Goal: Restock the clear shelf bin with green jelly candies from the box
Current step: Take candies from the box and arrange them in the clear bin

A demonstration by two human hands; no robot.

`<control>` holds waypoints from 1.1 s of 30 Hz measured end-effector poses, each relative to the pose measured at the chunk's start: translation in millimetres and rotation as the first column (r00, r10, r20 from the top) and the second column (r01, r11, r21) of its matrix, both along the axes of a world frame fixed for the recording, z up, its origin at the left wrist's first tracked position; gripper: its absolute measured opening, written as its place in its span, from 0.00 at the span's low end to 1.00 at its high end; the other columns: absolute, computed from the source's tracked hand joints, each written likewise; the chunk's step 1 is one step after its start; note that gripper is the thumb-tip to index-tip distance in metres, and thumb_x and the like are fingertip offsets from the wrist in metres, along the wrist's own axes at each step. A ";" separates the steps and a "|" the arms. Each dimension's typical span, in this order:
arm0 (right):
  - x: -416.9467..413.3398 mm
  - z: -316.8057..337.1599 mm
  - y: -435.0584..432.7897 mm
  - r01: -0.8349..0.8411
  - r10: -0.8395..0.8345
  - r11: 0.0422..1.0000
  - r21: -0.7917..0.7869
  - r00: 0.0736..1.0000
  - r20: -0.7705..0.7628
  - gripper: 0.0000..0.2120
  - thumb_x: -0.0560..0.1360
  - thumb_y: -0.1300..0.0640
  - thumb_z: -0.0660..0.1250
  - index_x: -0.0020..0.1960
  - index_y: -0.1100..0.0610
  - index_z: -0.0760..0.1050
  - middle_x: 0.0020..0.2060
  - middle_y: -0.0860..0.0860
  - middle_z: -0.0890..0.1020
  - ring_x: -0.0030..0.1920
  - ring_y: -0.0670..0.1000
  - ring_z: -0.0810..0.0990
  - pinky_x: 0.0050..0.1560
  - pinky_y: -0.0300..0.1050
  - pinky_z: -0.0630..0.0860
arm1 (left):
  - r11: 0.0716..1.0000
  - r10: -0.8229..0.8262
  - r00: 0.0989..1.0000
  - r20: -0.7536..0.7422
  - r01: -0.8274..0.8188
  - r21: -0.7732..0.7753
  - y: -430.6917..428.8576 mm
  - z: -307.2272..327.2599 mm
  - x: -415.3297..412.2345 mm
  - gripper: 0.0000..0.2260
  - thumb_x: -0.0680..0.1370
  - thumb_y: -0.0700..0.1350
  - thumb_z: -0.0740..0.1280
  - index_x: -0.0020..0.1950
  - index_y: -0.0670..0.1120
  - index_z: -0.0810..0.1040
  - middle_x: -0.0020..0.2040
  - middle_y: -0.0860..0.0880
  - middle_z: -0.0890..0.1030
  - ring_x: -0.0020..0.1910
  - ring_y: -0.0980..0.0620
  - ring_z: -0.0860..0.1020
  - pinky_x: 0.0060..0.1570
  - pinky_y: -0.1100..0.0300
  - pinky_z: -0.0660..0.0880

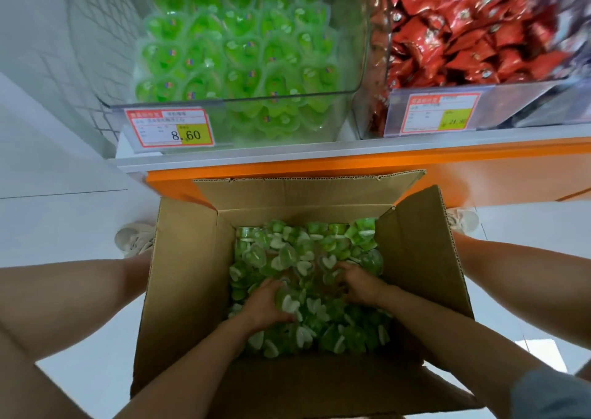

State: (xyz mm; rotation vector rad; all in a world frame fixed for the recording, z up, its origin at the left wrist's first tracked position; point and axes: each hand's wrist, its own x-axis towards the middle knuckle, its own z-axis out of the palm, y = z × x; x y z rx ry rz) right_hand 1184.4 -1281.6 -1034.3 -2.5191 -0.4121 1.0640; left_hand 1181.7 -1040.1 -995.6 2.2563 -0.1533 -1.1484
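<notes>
Flanking white floor (80,226), orange shelf (351,162)

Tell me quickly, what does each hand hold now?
Left hand: closing on green jelly candies in the box.
Right hand: on candies, grip unclear.

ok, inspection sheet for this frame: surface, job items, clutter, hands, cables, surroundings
Surface: white shelf with an orange front edge; pale floor below.
Job's things: open cardboard box on the floor between the person's legs, partly full of green jelly candies; clear shelf bin above it already holds many of the same candies.
Clutter: nothing seen.
Grippers: left hand and right hand are both down in the box, fingers curled into the candies, seemingly gathering a handful.
Cables: nothing seen.
Surroundings: neighbouring bin of red wrapped packets on the right; price tag reading 8.60 on the green bin, second tag on the red one; light shoes either side of the box.
</notes>
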 end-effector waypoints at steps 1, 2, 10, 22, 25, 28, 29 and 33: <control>1.2 5.8 0.6 0.009 -0.009 1.000 0.000 1.000 0.005 0.13 0.75 0.60 0.67 0.59 0.60 0.78 0.71 0.55 0.64 0.69 0.55 0.67 0.62 0.39 0.66 | 1.000 -0.008 1.000 0.015 0.008 -0.002 -2.0 6.2 1.9 0.33 0.68 0.50 0.75 0.70 0.47 0.66 0.70 0.47 0.64 0.68 0.50 0.65 0.67 0.60 0.64; 3.3 13.5 1.5 0.025 -0.025 1.000 -0.002 1.000 0.011 0.12 0.75 0.60 0.66 0.58 0.60 0.78 0.70 0.55 0.66 0.69 0.54 0.66 0.62 0.39 0.66 | 1.000 -0.024 0.999 0.039 0.024 -0.002 -4.5 13.2 4.3 0.32 0.69 0.49 0.75 0.69 0.47 0.67 0.69 0.48 0.65 0.68 0.50 0.65 0.67 0.60 0.64; 29.9 129.3 8.4 0.082 -0.109 0.985 0.150 0.977 0.184 0.11 0.73 0.61 0.69 0.55 0.57 0.79 0.68 0.52 0.65 0.70 0.50 0.64 0.67 0.36 0.59 | 0.993 -0.049 0.966 0.255 0.075 -0.095 -16.1 96.4 24.6 0.26 0.68 0.48 0.75 0.63 0.50 0.71 0.62 0.53 0.69 0.63 0.55 0.68 0.62 0.64 0.65; 36.6 326.3 17.6 0.049 -0.269 0.897 0.438 0.848 0.457 0.09 0.68 0.63 0.74 0.43 0.49 0.81 0.60 0.46 0.71 0.59 0.42 0.74 0.60 0.30 0.66 | 0.927 0.084 0.746 0.660 0.185 -0.327 17.8 276.0 54.6 0.29 0.59 0.63 0.73 0.56 0.60 0.70 0.61 0.65 0.69 0.59 0.75 0.66 0.56 0.81 0.59; 49.9 375.5 23.9 0.030 -0.326 0.866 0.500 0.792 0.516 0.14 0.68 0.64 0.74 0.40 0.44 0.79 0.59 0.46 0.71 0.58 0.37 0.72 0.60 0.28 0.63 | 0.916 0.159 0.684 0.712 0.167 -0.365 25.0 314.2 75.8 0.26 0.64 0.50 0.79 0.58 0.54 0.73 0.61 0.63 0.69 0.59 0.75 0.66 0.54 0.82 0.60; 73.9 410.9 30.5 0.011 -0.350 0.862 0.507 0.738 0.577 0.14 0.67 0.63 0.75 0.40 0.44 0.78 0.60 0.47 0.72 0.59 0.41 0.72 0.62 0.29 0.62 | 0.920 0.209 0.628 0.749 0.134 -0.369 30.4 337.0 104.7 0.25 0.65 0.46 0.78 0.58 0.52 0.74 0.63 0.58 0.71 0.61 0.63 0.69 0.54 0.76 0.62; 84.6 418.7 33.4 0.008 -0.358 0.862 0.506 0.716 0.599 0.13 0.67 0.63 0.76 0.40 0.45 0.78 0.60 0.47 0.72 0.59 0.42 0.72 0.60 0.28 0.63 | 0.922 0.230 0.613 0.756 0.111 -0.371 31.3 340.3 115.1 0.25 0.64 0.46 0.78 0.58 0.52 0.74 0.64 0.56 0.71 0.61 0.61 0.69 0.53 0.73 0.63; 131.7 430.6 50.0 0.029 -0.363 0.888 0.459 0.657 0.661 0.09 0.66 0.64 0.76 0.44 0.53 0.82 0.60 0.53 0.73 0.57 0.46 0.74 0.49 0.33 0.74 | 0.937 0.274 0.569 0.775 0.022 -0.348 27.3 337.8 155.9 0.28 0.64 0.45 0.79 0.61 0.46 0.74 0.61 0.51 0.72 0.58 0.57 0.69 0.50 0.71 0.61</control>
